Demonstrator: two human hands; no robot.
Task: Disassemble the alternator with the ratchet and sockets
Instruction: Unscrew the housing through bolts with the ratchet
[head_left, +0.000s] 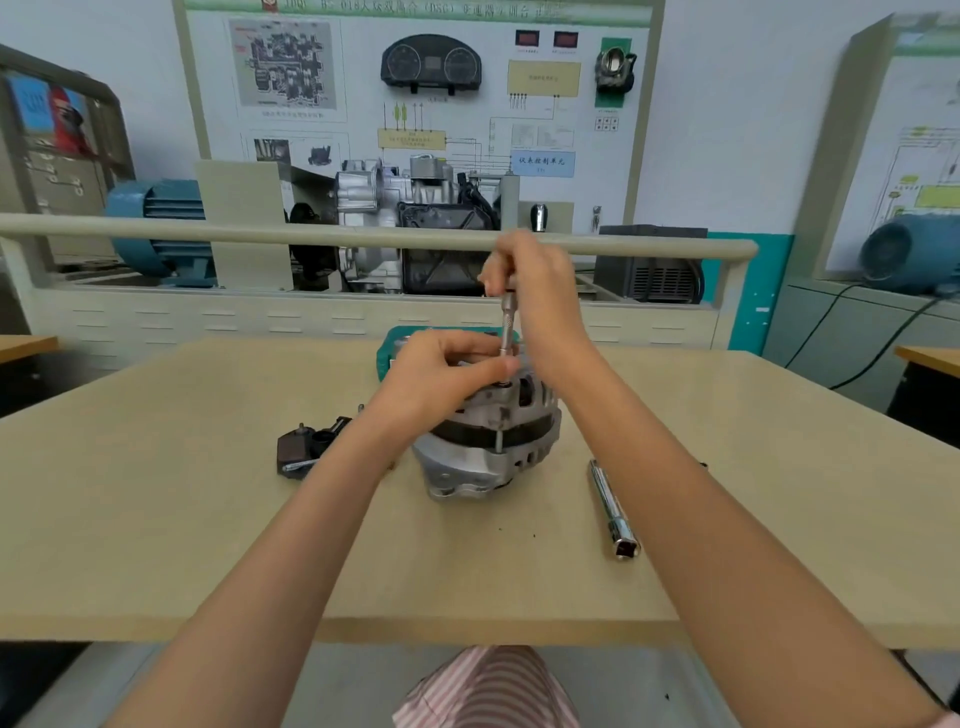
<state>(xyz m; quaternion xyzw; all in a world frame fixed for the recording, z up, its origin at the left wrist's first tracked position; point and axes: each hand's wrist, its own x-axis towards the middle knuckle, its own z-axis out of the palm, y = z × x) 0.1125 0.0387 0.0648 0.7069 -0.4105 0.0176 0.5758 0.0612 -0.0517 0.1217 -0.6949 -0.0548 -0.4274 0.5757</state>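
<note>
Striped pink cloth (488, 686) is seen at the 6 o'clock edge of the view, below the near rim of the worktop (156, 519). Two bare forearms are extended from the lower corners towards the centre. The alternator (488, 441) is stood on the worktop at the middle of the view, directly beneath both hands. The left hand (441, 374) is laid over the top of the alternator from the 9 o'clock side, its fingers curled against the housing and its thumb brought close to the foot of a slim metal driver shaft (506, 332). Whether the shaft itself is touched by that thumb cannot be told. The right hand (535, 280) is raised above the alternator at 12 o'clock, and the upper end of the upright shaft is gripped within its curled fingers. The lower end of the shaft is seated on a fastener at the top of the alternator. A chrome extension bar (613, 506) is laid on the worktop at 3 o'clock of the alternator, well apart from both hands, its square open end turned towards the camera. A dark removed part (306, 447) is laid at 9 o'clock, just beside the left forearm. A teal tool case (387, 353) is partly hidden behind the hands at 12 o'clock.
</note>
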